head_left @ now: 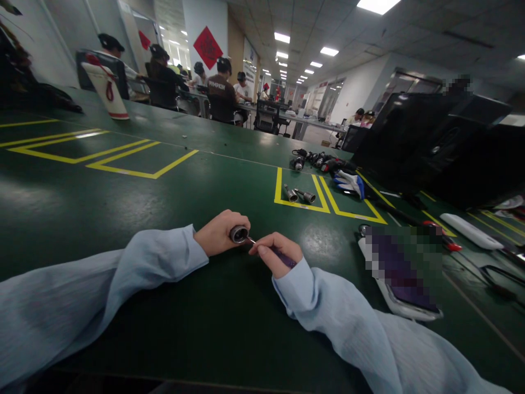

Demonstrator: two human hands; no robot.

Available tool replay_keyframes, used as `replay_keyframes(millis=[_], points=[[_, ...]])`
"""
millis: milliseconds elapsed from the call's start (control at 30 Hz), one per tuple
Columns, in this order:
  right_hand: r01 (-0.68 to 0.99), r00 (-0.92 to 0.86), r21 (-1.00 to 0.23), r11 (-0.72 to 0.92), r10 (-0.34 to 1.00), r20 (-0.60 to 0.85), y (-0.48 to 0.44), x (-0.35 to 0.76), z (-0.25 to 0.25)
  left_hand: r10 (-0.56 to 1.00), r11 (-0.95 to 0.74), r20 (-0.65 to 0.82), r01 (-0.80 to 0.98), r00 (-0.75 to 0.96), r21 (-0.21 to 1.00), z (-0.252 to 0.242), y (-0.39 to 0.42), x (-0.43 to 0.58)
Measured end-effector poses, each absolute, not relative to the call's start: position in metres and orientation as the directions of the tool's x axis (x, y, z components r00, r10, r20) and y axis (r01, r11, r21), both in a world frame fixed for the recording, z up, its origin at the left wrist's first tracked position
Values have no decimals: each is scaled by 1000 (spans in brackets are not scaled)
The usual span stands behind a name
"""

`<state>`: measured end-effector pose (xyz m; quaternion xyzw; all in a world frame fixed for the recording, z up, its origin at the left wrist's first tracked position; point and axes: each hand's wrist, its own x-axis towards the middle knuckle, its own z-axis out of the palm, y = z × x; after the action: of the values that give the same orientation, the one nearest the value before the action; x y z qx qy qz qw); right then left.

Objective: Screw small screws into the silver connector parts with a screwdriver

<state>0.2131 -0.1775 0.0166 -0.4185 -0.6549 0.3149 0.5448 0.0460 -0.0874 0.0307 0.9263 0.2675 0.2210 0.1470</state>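
Note:
My left hand (223, 232) is closed around a hollow round metal socket (239, 234), its open end facing me. In my right hand (279, 253) is a slim screwdriver (286, 258) with a purple handle, pinched near the front. Its thin metal shaft reaches the mouth of the socket; whether the tip touches inside is hidden. Both hands are just above the green table (197, 328), close together. Beyond them, two similar metal sockets with shanks, one left (291, 193) and one right (305, 196), lie within a yellow-taped box.
A phone (404, 273), partly blurred, lies at my right, near a white elongated object (471, 231). Farther back are a white-and-blue glove (349, 183) and a heap of dark cabled parts (314, 160). Dark monitors (414, 142) stand right; a white cup (107, 90) stands far left. People sit behind.

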Motion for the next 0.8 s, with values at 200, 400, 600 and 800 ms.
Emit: replay_keyframes(millis=[200,400,600,800], points=[[-325,-148,-937,127,972,183,-164,217,9,592,-756,283,398,755,520,30,-86,45],[-384,-165,-919,93,972,167,-162,216,9,628,-688,207,411,750,598,32,-87,47],[132,-26,-937,323,946,323,-170,213,11,681,-689,194,529,706,496,32,-88,48],[-142,-119,-977,160,977,177,-160,219,10,612,-762,214,494,762,419,34,-89,48]])
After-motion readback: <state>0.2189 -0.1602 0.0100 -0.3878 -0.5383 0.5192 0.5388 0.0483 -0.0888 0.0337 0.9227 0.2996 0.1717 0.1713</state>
